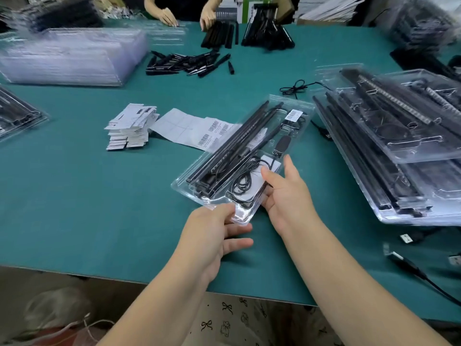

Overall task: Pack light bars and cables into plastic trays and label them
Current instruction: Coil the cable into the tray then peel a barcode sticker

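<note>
A clear plastic tray (303, 113) lies slanted on the green table in front of me. Inside are black light bars (239, 141), a coiled black cable (243, 182) and a black plug (283, 143). A barcode label (293, 115) sits on its far end. My left hand (219, 231) pinches the tray's near corner. My right hand (287, 193) grips the near right edge, thumb on top over the cable pocket.
Packed trays (399, 136) are stacked at the right. A label sheet (192, 129) and a pile of small cards (131, 127) lie to the left. Empty clear trays (72, 56) stand at the far left. Loose black parts (189, 63) and another person's hands (169, 17) are across the table. Loose cables (409, 265) lie near the right edge.
</note>
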`<state>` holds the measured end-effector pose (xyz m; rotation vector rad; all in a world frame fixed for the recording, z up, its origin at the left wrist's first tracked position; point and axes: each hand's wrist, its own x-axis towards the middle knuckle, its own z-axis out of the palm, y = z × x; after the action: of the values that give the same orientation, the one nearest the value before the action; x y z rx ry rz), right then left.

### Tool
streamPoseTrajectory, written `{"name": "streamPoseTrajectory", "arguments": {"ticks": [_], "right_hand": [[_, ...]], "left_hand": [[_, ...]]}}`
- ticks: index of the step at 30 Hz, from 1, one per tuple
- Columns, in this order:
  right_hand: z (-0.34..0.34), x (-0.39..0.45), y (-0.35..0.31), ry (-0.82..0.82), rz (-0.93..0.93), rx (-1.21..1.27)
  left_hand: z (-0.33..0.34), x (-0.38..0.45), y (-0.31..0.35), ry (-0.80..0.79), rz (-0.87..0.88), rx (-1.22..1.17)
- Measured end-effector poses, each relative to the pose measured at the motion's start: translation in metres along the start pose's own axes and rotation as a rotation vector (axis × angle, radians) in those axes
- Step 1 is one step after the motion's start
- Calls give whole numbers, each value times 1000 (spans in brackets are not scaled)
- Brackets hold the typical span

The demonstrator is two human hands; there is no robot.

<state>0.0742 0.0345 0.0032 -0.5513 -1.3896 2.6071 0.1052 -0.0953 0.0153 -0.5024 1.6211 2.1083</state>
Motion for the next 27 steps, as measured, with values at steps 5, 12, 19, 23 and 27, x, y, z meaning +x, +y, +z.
{"name": "streamPoseTrajectory", "arguments": {"ticks": [5,12,19,23,27], "right_hand": [[1,-3,0,27,-1,-39],[6,-11,-1,-5,45,-124],[-3,-10,-19,50,110,-129],[-15,-15,-25,21,109,-115],[-27,-21,-30,-74,103,-116]], "left_hand": [[6,1,3,61,37,1],[13,2,3,88,29,-37],[-11,3,18,-317,-22,381],[-49,25,65,-342,122,1204],[-58,76,99,439,567,1238]]}}
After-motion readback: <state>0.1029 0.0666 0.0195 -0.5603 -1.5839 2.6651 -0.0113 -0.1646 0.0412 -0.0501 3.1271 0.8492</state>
